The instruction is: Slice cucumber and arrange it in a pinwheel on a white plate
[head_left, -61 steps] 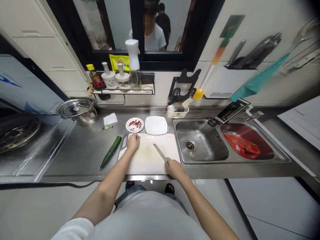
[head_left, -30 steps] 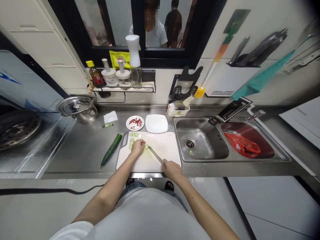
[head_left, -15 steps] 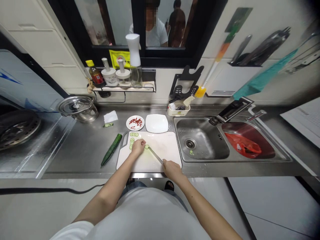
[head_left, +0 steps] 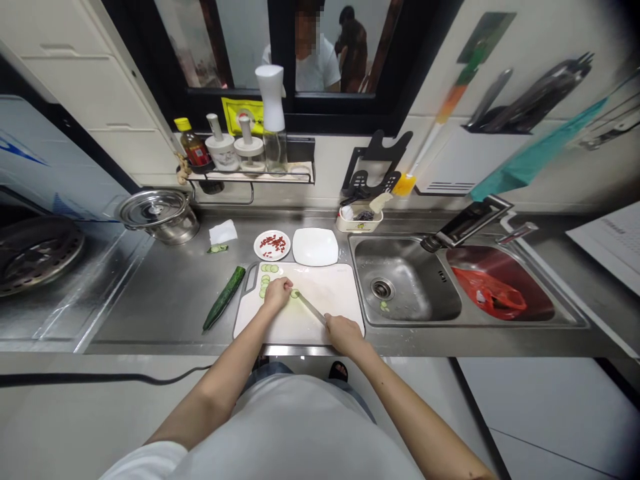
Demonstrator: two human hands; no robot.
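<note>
My right hand [head_left: 345, 335] is wrapped round the handle of a kitchen knife [head_left: 313, 309]. The blade points up and left across the white cutting board [head_left: 325, 280], its tip at a cucumber slice [head_left: 295, 293]. Just left of that slice is my left hand [head_left: 277, 293], fingers curled together; whether they pinch anything is too small to tell. More cucumber slices [head_left: 270, 268] lie at the board's upper left, with others in a column [head_left: 265, 285] beside my left hand. A whole cucumber [head_left: 224, 299] rests on the counter left of the board.
Behind the board stand a plate of chopped red pieces [head_left: 260, 254] and a white square plate [head_left: 315, 247]. A lidded steel pot [head_left: 175, 225] and white paper [head_left: 223, 231] are at the left. To the right is a double sink [head_left: 405, 310] with a red plastic bag [head_left: 493, 293].
The knife and both hands stay at nearly the same spot over the slice. The view has shifted slightly. A person reflected in the window has changed posture.
</note>
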